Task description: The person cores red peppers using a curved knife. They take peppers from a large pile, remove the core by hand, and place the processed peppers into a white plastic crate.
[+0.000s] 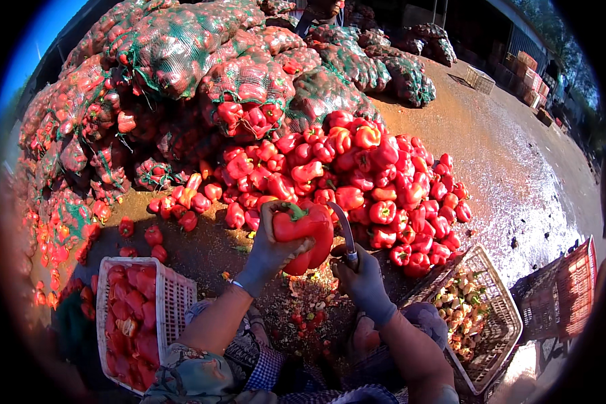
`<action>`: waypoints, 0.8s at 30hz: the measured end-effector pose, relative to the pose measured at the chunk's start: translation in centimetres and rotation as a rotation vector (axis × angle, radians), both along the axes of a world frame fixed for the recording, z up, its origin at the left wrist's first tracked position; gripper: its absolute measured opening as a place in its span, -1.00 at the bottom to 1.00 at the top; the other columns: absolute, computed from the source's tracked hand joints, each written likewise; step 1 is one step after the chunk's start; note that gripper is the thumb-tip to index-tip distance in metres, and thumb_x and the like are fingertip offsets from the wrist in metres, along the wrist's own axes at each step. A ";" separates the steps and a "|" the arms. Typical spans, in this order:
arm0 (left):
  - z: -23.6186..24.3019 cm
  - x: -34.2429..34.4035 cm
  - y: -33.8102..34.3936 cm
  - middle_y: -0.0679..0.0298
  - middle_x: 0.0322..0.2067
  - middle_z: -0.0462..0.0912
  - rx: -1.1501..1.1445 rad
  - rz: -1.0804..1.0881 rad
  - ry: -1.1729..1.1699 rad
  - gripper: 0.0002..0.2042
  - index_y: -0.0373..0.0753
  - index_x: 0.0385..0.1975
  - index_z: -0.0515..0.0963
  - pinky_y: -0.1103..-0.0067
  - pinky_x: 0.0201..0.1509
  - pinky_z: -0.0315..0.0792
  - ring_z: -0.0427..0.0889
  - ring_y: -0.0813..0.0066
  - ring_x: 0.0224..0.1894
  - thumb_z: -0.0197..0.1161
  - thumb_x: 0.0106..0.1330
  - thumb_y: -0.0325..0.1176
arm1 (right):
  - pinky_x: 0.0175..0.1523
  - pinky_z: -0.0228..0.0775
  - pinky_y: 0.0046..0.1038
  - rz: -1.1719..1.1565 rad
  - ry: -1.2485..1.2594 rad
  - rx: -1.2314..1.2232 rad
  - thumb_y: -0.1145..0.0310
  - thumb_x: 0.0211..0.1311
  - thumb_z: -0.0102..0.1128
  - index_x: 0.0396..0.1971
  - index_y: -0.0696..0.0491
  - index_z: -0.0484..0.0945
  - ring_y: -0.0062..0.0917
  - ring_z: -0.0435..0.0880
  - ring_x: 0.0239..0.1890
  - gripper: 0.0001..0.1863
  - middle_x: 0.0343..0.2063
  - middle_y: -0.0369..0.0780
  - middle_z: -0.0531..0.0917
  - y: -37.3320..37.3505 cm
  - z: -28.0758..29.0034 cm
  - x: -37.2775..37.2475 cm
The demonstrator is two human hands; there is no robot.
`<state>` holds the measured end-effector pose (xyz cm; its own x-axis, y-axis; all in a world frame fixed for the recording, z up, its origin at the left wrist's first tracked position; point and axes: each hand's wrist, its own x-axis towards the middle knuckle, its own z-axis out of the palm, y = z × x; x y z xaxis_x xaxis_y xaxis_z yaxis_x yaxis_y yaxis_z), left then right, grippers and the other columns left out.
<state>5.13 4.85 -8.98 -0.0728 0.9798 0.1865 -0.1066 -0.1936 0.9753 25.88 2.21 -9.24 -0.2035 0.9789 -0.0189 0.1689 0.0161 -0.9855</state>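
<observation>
My left hand (268, 246), in a grey glove, is closed around a large red bell pepper (314, 232) with its green stem turned up. In my gloved right hand (363, 279) is a knife with a curved blade (344, 225), gripped by its handle. The blade rises beside the pepper's right side; whether it touches the skin I cannot tell. Just beyond both hands lies a big heap of loose red bell peppers (384, 192). Below the hands, cut scraps (308, 320) are scattered on the ground between my feet.
At left stands a white plastic crate (160, 303) full of red peppers. A crate (512, 316) at right holds pale pepper cores, with a reddish basket (572, 296) beside it. Stuffed net sacks (175, 54) are piled behind. Part of another person (323, 10) shows at the top.
</observation>
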 end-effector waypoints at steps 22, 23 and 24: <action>1.5 -1.6 0.4 0.27 -0.03 0.39 0.165 0.109 -0.192 -0.42 -0.12 0.12 0.19 0.53 -0.09 0.63 0.59 0.49 -0.14 0.41 0.20 -0.51 | -0.25 0.44 -0.32 0.109 -0.318 0.056 0.32 0.21 0.22 -0.19 0.11 0.51 -0.39 0.60 -0.43 -0.77 -0.48 -0.14 0.61 -1.3 -3.6 -2.3; 1.4 -1.9 0.9 0.29 -0.02 0.38 0.174 0.192 -0.199 -0.41 -0.12 0.10 0.21 0.50 -0.04 0.62 0.58 0.48 -0.10 0.45 0.17 -0.49 | -0.19 0.45 -0.30 0.223 -0.363 -0.079 0.29 0.21 0.23 -0.18 0.10 0.52 -0.34 0.63 -0.39 -0.74 -0.45 -0.10 0.63 -1.7 -2.3 -1.7; 1.6 -2.2 1.0 0.30 -0.02 0.38 0.173 0.207 -0.233 -0.41 -0.12 0.10 0.22 0.49 -0.03 0.62 0.57 0.48 -0.09 0.45 0.16 -0.50 | -0.18 0.45 -0.30 0.230 -0.395 -0.073 0.28 0.20 0.23 -0.17 0.09 0.52 -0.33 0.63 -0.38 -0.74 -0.45 -0.09 0.63 -1.8 -3.2 -0.9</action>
<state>2.92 5.82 -7.34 -0.3265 0.8953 0.3029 -0.2637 -0.3941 0.8804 24.99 0.41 -12.47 -0.3786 0.9023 -0.2061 0.5320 0.0299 -0.8462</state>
